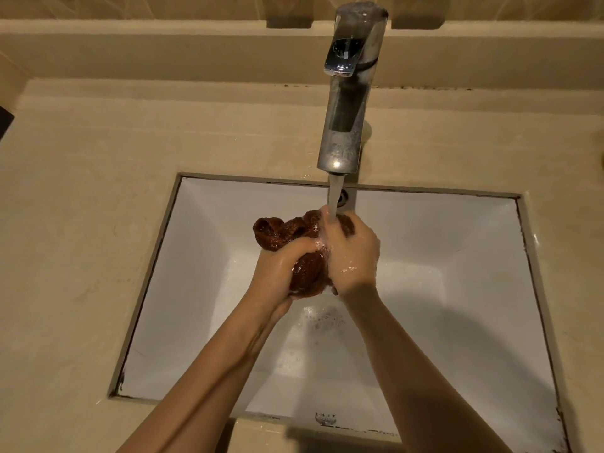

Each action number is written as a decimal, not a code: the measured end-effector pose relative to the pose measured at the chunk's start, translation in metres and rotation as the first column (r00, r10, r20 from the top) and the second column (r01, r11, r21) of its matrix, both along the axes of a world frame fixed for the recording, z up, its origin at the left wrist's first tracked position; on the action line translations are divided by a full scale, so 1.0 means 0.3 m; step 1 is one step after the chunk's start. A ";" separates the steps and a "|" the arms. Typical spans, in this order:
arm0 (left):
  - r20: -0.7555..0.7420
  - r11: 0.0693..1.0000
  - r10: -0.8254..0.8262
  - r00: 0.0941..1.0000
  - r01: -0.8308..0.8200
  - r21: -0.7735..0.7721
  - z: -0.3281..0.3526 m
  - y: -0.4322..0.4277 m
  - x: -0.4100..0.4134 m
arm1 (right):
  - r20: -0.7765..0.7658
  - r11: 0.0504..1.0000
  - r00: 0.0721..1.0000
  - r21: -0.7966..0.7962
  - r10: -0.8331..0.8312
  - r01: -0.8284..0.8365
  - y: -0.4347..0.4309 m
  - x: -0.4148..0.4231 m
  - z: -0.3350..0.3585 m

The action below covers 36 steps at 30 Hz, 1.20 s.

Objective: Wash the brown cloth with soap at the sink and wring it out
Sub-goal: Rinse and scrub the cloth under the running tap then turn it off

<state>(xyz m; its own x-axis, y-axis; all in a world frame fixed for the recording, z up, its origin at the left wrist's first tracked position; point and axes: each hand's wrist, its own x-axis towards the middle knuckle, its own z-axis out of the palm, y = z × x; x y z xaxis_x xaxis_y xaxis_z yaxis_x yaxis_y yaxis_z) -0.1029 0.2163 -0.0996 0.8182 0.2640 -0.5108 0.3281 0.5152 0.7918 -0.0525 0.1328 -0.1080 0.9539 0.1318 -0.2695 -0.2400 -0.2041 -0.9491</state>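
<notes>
Water [335, 197] is running in a thin stream from the chrome faucet [346, 109], landing where the two hands are meeting on the brown cloth [277, 232], right under the spout. The cloth is being held bunched up over the middle of the white sink [457, 256], looking soaked & glossy.

Left hand [281, 269] is gripping the lower part of the bundle from the left, fingers curling tight round the wet fabric. Right hand [351, 253] is clamping it from the right, fingers wrapping over the top w/ the tips pointing toward the back wall of the basin; its back is shining wet. The hands are pressing against each other at the centre, w/ a dark lump of cloth showing between them. A loose fold is sticking out up & left of the left hand, looping free of both grips.

Both forearms are bare & are reaching in over the near rim. Small bubbles [322, 318] are sitting on the basin floor just below the hands. An overflow hole [343, 196] is showing on the back wall, partly behind the stream.

The sink is sitting sunk into a beige countertop [81, 207], w/ dark grime showing along the seal at the right & near edges. A raised ledge [163, 50] is running along the back, behind the faucet
</notes>
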 end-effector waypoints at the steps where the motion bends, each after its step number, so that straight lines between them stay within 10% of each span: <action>1: 0.014 1.000 -0.004 1.000 0.004 -0.015 -0.007 -0.001 -0.003 | 0.003 1.000 1.000 -0.012 -0.002 0.002 -0.003 0.001 0.000; 24: -0.080 0.998 -0.042 0.996 0.038 -0.043 0.071 -0.034 0.088 | 0.105 0.991 0.992 -0.120 0.071 -0.058 -0.010 -0.017 -0.001; 36: -0.109 0.885 0.418 0.902 -0.377 0.274 -0.001 -0.112 0.081 | 0.212 0.958 0.976 -0.264 -0.051 0.107 0.029 -0.017 -0.012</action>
